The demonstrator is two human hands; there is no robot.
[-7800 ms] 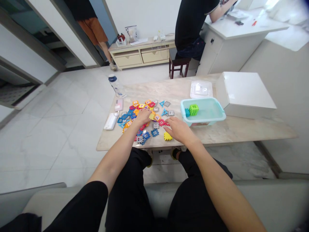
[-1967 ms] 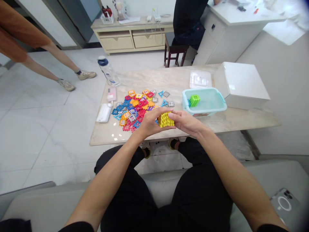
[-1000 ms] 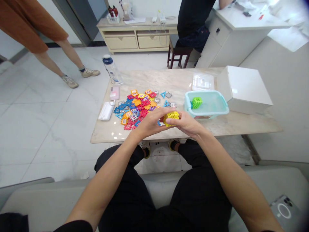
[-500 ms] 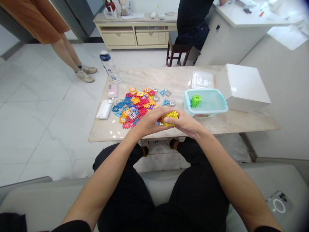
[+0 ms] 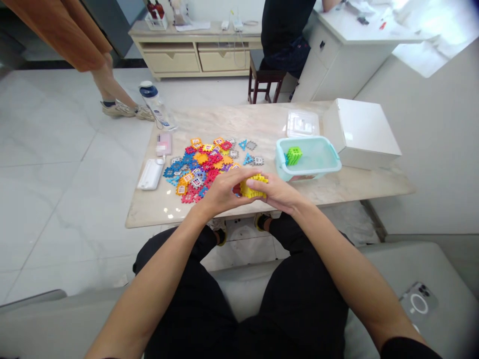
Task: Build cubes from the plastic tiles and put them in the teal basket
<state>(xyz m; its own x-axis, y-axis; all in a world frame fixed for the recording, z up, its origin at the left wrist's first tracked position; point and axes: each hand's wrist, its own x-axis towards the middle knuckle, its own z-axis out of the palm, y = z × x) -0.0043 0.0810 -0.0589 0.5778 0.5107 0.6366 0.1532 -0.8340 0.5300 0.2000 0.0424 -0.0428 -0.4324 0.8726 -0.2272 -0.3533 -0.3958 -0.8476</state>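
Currently, both hands [image 5: 222,192] [image 5: 275,193] clamp fingers on yellow cube [image 5: 254,187]; green cube [image 5: 294,155] in teal tub [image 5: 322,172].

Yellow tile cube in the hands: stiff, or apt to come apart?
The yellow cube is probably light, built of thin plastic tiles like those in the pile. Notched edges should resist slipping. Snapped joints may pop apart under a hard twist.
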